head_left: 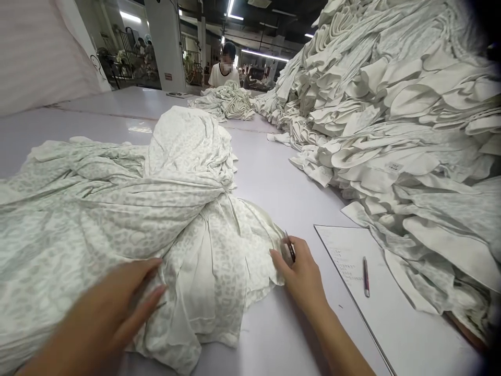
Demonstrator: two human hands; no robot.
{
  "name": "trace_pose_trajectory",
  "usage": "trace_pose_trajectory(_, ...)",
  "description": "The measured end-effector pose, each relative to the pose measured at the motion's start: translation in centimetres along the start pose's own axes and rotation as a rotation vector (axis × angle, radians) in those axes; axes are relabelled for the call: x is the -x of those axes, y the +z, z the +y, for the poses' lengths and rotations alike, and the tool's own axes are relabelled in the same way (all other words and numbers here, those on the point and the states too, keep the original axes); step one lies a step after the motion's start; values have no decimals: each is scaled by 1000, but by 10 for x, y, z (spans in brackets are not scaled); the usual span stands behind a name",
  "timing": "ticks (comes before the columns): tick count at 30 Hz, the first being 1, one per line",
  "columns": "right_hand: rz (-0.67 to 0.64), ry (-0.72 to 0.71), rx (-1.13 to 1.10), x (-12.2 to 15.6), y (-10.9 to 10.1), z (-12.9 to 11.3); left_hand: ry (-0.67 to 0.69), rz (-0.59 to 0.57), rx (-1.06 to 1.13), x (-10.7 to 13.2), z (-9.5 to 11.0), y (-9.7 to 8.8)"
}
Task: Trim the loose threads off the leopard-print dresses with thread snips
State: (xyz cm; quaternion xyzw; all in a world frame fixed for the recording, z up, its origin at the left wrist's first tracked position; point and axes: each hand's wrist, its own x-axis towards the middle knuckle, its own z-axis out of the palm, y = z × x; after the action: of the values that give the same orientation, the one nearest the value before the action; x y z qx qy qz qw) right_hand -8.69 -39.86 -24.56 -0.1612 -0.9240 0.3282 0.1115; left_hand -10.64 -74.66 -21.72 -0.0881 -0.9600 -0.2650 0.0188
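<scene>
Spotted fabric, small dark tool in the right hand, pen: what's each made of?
The spotted fabric looks like a soft, matte knit, draping in loose folds; the fibre can't be told. The small dark tool in the right hand seems to be dark metal, thin and pointed, but is partly hidden. The pen looks like glossy plastic, going by its sheen.

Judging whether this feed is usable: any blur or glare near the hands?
Head view: the left hand looks slightly motion-blurred, the right hand sharper; the glossy table shows faint glare from ceiling lights; wide-angle distortion bends the edges, darkening the right corners.
</scene>
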Motion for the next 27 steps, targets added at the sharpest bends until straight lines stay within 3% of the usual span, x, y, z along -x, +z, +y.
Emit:
trace_pose_trajectory(2,-13,-26,-55,21,-7,-8,-38,-64,3,5,22,27)
trace_pose_trajectory(4,-36,-36,-151,39,-12,-10,-86,-71,18,-3,35,41)
trace_pose_trajectory(8,1,100,-311,64,-9,3,-172,-79,160,-25,51,35)
trace_pose_trajectory(12,-20,187,-349,69,-1,22,-82,-198,332,-36,88,35)
trace_pose_trajectory(15,-27,179,-350,65,3,26,4,-348,408,-46,116,62)
trace_pose_trajectory(17,-35,163,-343,63,5,26,25,-362,428,-56,126,82)
trace_pose_trajectory(20,-50,139,-336,63,7,25,22,-305,517,-73,130,98)
trace_pose_trajectory(23,-49,125,-333,64,8,26,35,-365,739,-78,127,93)
trace_pose_trajectory(27,-38,117,-331,66,8,28,72,-550,962,-46,115,70)
